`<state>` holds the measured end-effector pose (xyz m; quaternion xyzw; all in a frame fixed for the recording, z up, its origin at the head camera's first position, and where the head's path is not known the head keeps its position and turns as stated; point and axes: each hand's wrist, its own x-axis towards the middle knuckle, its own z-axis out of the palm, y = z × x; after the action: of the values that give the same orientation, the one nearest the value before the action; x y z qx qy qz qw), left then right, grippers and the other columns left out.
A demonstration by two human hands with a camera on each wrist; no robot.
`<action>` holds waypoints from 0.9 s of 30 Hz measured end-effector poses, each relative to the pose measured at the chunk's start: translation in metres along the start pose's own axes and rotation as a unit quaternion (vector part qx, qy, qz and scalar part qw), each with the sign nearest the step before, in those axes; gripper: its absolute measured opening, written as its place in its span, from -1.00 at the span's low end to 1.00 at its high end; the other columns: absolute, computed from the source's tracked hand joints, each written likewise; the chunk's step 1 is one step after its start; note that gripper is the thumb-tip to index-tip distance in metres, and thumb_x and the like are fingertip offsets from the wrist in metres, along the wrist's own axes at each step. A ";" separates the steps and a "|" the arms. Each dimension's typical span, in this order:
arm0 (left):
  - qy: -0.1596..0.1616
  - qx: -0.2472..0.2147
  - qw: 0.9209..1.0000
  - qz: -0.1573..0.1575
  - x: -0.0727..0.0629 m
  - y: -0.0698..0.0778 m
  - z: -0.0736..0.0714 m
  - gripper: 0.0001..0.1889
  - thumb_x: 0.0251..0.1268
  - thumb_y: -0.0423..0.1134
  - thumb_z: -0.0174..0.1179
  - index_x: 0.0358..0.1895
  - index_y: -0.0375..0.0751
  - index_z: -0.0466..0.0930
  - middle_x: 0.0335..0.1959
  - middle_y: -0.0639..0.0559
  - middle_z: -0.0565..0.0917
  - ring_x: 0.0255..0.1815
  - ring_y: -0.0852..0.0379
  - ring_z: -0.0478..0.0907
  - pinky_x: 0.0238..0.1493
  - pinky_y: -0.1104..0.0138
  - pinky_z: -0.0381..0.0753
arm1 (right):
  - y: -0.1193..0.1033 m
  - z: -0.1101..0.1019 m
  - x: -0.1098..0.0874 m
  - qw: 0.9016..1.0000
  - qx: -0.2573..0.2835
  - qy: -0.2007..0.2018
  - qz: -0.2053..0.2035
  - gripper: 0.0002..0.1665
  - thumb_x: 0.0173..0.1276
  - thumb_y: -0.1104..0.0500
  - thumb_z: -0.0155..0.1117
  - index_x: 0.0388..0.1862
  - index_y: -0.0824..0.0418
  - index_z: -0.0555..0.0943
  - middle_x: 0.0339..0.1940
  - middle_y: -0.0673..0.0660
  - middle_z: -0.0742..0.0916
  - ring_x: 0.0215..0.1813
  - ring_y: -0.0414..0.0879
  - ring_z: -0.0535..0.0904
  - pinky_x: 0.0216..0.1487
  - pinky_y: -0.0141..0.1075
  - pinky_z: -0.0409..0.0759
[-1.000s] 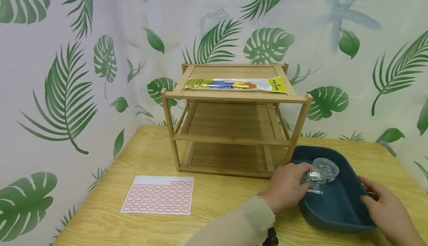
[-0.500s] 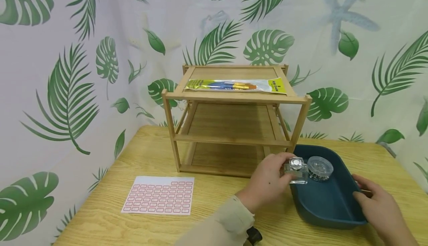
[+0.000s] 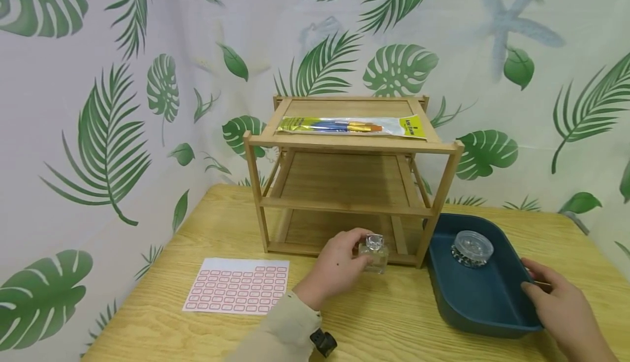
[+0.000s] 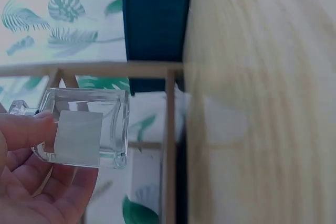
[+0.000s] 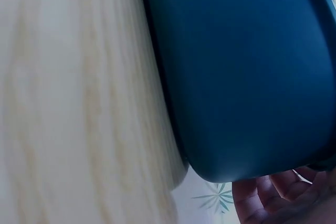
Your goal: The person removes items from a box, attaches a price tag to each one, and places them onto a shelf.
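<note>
My left hand [image 3: 338, 265] grips a small square glass bottle [image 3: 377, 256] with a clear faceted stopper, like a perfume bottle, in front of the rack's lower shelf. The left wrist view shows a pale label on the glass bottle [image 4: 79, 137], with thumb and fingers around its neck end. At the right, my right hand [image 3: 566, 302] holds the side rim of a dark blue bin [image 3: 492, 296], thumb over the edge and fingers outside. Inside the bin lies a round clear tub [image 3: 473, 248] with small dark and silvery bits.
A three-tier wooden rack [image 3: 344, 204] stands at the centre back. On its top lies a packet of paint brushes [image 3: 351, 127]. A sheet of red-bordered labels [image 3: 236, 288] lies on the table [image 3: 394, 318] at left. Behind hangs a leaf-print cloth [image 3: 197, 39].
My left hand has lifted the glass bottle out of the bin and carried it left to the front of the rack. My right hand stays on the bin's rim.
</note>
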<state>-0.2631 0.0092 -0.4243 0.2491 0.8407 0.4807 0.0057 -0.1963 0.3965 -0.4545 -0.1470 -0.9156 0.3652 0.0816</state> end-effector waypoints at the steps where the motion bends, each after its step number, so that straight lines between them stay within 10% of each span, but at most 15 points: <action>1: -0.001 -0.001 1.000 -0.008 -0.002 -0.004 -0.002 -0.65 0.43 -0.26 0.29 0.22 0.04 0.59 -0.06 0.22 0.59 -0.11 0.25 0.51 -0.15 0.34 0.58 | 0.000 0.000 0.000 1.000 0.001 0.000 0.002 -0.34 0.62 0.11 -0.04 0.55 0.43 0.21 0.32 0.56 0.39 0.19 0.40 0.41 -0.36 -0.43 0.45; 14: -0.035 0.008 0.999 -0.038 -0.008 -0.031 -0.007 -0.66 0.38 -0.34 0.30 0.19 -0.05 0.60 -0.06 0.16 0.65 -0.18 0.21 0.53 -0.22 0.32 0.58 | 0.003 0.004 0.001 1.000 0.012 0.001 0.003 -0.32 0.63 0.03 -0.04 0.56 0.39 0.21 0.33 0.55 0.41 0.22 0.40 0.39 -0.11 -0.06 0.52; 21: -0.051 -0.009 0.998 -0.043 -0.007 -0.037 -0.004 -0.64 0.38 -0.34 0.31 0.20 -0.05 0.58 -0.01 0.14 0.65 -0.03 0.16 0.58 -0.10 0.27 0.62 | 0.003 0.005 0.000 1.000 0.011 0.010 0.006 -0.32 0.64 0.01 -0.05 0.55 0.39 0.24 0.31 0.50 0.44 0.19 0.35 0.42 -0.28 -0.35 0.45; 27: -0.062 -0.027 0.996 -0.060 -0.007 -0.038 -0.006 -0.64 0.39 -0.32 0.30 0.20 0.01 0.58 0.00 0.17 0.64 -0.01 0.13 0.57 -0.19 0.27 0.61 | 0.001 0.000 0.000 0.999 0.032 -0.003 0.021 -0.20 0.67 -0.18 -0.26 0.59 0.36 0.15 0.41 0.54 0.36 0.30 0.49 0.33 0.03 0.18 0.50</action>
<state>-0.2743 -0.0141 -0.4541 0.2275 0.8391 0.4853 0.0929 -0.1958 0.3966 -0.4551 -0.1624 -0.9003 0.3966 0.0762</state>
